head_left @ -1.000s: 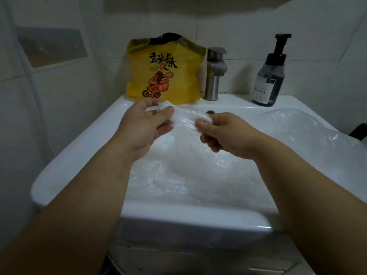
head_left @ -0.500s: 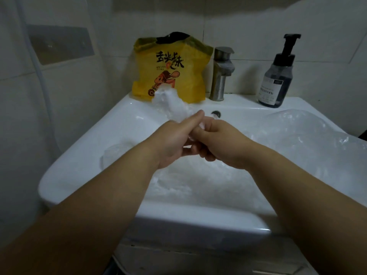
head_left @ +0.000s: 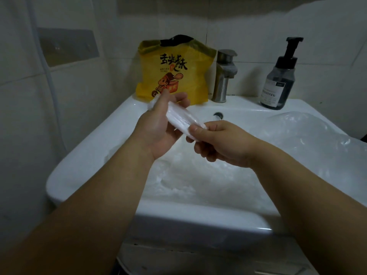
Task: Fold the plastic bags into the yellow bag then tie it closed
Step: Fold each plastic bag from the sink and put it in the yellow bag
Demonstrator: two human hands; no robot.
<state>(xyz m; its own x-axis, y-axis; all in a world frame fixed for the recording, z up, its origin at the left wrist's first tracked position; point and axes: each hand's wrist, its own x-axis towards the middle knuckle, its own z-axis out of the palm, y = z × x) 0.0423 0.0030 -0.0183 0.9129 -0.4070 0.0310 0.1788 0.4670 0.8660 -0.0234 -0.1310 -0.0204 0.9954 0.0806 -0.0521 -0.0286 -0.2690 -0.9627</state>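
The left hand (head_left: 158, 126) curls around the far end of a clear plastic bag (head_left: 179, 119) that is pressed into a narrow strip. The right hand (head_left: 218, 143) pinches the near end between thumb and fingers. Gripping both ends keeps the strip taut, probably for the next fold. The strip is held above the sink (head_left: 89, 155), in front of the yellow bag (head_left: 174, 76). That bag stands upright against the wall beside the tap (head_left: 224, 76), mouth up, apparently ready for loading. Loose bags (head_left: 188, 175) lie in the basin. The yellow bag carries large black Chinese characters and a cartoon figure. The pump bottle (head_left: 278, 82) label is too small to read.
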